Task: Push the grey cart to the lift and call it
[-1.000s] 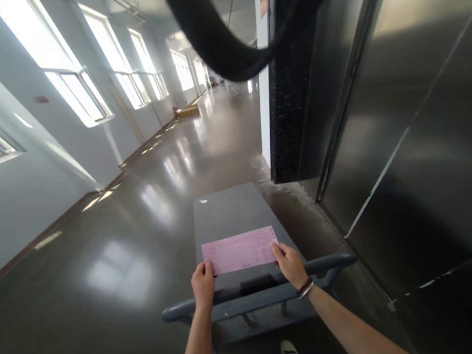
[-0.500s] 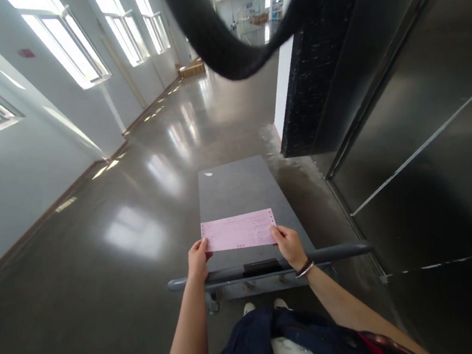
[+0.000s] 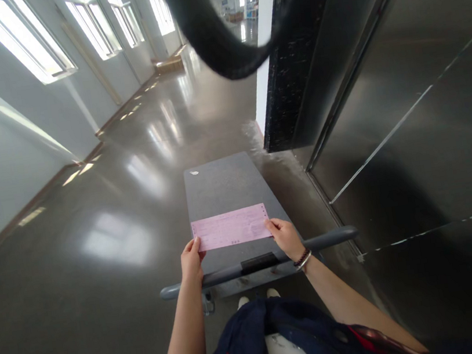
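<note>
A pink paper form (image 3: 231, 227) with punched holes along its short sides is stretched flat between my two hands. My left hand (image 3: 191, 260) pinches its lower left corner, thumb on top. At the right edge, my right hand (image 3: 286, 237) grips the sheet between thumb and fingers; a dark bracelet and a silvery one circle that wrist. The print on the form is too small to read. Beneath the paper is a grey platform cart (image 3: 223, 181), its deck pointing away from me. The cart's handle bar (image 3: 332, 238) runs crosswise under my forearms.
Dark metal doors (image 3: 388, 138) rise close on the right, with a black-edged wall corner (image 3: 281, 94) ahead of them. A windowed white wall (image 3: 8, 150) lines the left. Boxes (image 3: 170, 64) lie along it farther off. A blurred black loop (image 3: 238, 65) hangs across the top of the view.
My view has turned slightly right, so the cart, walls and doors appear shifted left and tilted. Both hands keep hold of the pink form.
</note>
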The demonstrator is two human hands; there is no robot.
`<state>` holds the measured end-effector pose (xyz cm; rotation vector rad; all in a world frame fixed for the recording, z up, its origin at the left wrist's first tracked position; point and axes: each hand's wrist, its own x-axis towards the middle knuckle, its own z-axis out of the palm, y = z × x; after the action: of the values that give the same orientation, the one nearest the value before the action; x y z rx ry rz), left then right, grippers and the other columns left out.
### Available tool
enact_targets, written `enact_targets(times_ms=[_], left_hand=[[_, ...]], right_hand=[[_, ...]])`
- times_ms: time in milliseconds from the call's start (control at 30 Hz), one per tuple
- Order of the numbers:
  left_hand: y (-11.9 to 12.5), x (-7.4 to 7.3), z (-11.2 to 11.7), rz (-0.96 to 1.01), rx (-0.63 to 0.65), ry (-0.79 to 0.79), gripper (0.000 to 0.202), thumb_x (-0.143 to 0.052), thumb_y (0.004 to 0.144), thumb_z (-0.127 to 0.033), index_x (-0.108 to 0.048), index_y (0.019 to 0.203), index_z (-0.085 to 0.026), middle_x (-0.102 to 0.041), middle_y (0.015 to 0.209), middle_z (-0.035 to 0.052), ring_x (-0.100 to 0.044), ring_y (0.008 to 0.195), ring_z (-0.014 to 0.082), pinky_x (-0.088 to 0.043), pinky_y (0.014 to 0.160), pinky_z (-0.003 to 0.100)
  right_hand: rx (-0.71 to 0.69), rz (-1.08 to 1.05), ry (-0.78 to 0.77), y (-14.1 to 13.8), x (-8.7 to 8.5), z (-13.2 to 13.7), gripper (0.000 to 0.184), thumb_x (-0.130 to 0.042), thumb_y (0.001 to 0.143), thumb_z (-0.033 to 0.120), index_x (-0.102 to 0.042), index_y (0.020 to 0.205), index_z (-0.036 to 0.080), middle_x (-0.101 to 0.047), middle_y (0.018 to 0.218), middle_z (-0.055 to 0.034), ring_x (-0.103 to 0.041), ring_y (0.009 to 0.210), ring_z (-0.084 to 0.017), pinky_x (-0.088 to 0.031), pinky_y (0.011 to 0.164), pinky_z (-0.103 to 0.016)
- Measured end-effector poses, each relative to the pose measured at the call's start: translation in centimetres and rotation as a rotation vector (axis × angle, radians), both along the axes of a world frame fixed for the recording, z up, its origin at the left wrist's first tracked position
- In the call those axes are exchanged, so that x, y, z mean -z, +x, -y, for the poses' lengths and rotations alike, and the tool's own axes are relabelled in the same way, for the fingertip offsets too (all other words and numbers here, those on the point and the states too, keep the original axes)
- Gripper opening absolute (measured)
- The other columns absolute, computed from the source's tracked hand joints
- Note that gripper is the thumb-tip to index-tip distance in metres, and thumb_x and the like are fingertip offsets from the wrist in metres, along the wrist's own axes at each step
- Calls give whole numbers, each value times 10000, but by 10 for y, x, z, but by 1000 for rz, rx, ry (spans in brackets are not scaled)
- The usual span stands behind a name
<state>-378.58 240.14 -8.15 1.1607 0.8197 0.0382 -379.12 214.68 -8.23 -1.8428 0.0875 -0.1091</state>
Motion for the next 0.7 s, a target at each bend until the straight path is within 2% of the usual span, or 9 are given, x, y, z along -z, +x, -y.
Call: enact_targets(times_ms=[233,533,700], left_hand=[[0,6,0,28,-65,-49,158,-658,698,-159,-629,846,-110,-597,721,16,-503,560,61,-409,518,188],[1,3,2,10,-51,-51,141,-677,679,-166,-632,807,-127,-595,718,5,-497,552,54,-399,531,181],[1,1,2,8,-65,-78,91,-634,724,-135,-626,813,-118,-596,697,10,-507,539,58,-396,510,181]], right_hand=[[30,20,-4,-1,-5,3,498,-500,738,600,-616,662,122,-594,621,-73,-514,577,-177,-405,534,-268],[35,37,50,-1,-4,3,477,-535,731,577,-656,754,116,-659,744,-111,-584,648,-208,-465,589,-293],[28,34,98,-1,-2,2,473,-550,734,551,-657,839,103,-667,799,-125,-605,675,-210,-482,611,-295]])
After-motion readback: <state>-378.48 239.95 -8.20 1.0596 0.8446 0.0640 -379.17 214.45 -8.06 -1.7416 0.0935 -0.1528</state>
